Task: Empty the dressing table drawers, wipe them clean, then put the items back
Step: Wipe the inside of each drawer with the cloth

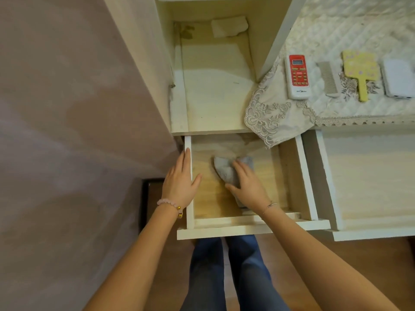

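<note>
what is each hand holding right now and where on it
The right hand presses a grey cloth against the open drawer's floor, palm and fingers on its near part. The left hand rests on the drawer's left wall, holding nothing else.

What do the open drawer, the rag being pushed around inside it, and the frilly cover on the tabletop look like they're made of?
Drawer: probably painted white board, with a bare pale wood bottom; grain lines show on the floor. Rag: soft grey cloth, perhaps terry or microfibre, bunching under the right hand. Cover: cream fabric with a quilted pattern and a lace edge showing openwork flowers.
</note>
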`<state>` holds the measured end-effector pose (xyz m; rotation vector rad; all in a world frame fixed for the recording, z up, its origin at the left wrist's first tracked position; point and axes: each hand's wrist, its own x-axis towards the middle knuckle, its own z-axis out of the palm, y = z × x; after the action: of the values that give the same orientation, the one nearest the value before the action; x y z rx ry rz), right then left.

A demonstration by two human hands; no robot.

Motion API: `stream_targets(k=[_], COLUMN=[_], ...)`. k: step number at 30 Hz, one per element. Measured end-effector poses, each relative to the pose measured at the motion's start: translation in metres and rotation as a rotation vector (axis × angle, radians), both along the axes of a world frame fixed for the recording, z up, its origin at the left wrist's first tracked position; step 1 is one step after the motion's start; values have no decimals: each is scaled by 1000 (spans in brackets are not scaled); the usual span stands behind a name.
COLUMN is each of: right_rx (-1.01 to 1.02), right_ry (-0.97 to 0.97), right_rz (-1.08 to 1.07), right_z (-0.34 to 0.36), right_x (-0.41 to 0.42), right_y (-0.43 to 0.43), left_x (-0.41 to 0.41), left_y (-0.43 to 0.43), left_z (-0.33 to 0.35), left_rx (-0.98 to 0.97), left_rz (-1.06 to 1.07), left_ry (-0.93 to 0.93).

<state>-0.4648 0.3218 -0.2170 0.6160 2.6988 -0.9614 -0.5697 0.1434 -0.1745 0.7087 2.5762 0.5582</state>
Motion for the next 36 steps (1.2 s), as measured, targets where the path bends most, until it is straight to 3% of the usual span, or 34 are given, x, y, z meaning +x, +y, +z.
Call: stream_targets(k=[4,10,15,17,19,24,36], right_rx=[188,241,-42,-48,67,336,451], right_ry=[-84,37,224,288,302,47,139], right_rz=[183,161,-170,-298,-249,39,88], right_z=[-23,-36,-26,-18,-19,-42,-61], right_x=[0,5,-4,-12,-19,-16,-45], right_y=[-4,-2,9,18,26,20,26], left_x=[-2,4,9,11,11,13,13], left_y=[7,11,15,16,16,15,14], left_z=[-7,-12,-14,-15,-16,-23,-30], left_rx=[82,290,355,358,362,375,482], left_rz=[61,192,257,272,276,345,409], left_ry=[-65,-184,-163,-158,-156,-189,-218])
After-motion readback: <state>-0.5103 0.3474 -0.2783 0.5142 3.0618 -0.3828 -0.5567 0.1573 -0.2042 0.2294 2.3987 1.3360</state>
